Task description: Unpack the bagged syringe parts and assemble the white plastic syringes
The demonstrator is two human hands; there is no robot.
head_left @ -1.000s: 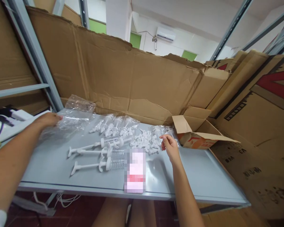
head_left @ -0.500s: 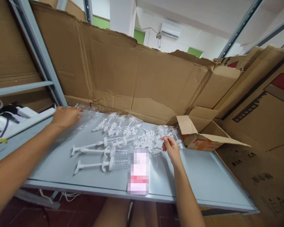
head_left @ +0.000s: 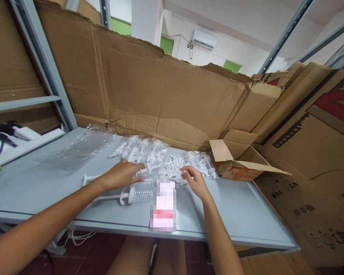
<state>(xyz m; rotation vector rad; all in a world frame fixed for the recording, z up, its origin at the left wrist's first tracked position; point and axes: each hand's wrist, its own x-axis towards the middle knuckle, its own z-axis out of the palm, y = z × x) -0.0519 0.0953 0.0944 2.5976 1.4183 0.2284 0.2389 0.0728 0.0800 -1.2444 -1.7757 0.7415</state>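
Observation:
Several clear ribbed syringe-like tubes with white plungers [head_left: 140, 194] lie left of the centre of the grey table. My left hand [head_left: 124, 175] is over the upper ones, thumb and fingers apart around a white end piece; whether it grips it is unclear. Small white plastic parts [head_left: 172, 168] lie in a loose pile at the centre. At the pile's right edge is my right hand [head_left: 193, 179], fingers bent and thumb near the index finger; anything between them is too small to tell. A phone-like object [head_left: 163, 206], blurred out, lies near the front edge.
Filled clear bags [head_left: 143, 149] line the back of the table. Flat clear plastic bags [head_left: 83, 147] lie at the left, near a white power strip [head_left: 31, 147]. An open small carton [head_left: 240, 170] stands at the right. Cardboard walls [head_left: 166, 91] enclose the back and sides.
My left hand has moved right, from the flat plastic bags to the ribbed tubes. My right hand has shifted slightly left beside the white parts. The view has shifted a little.

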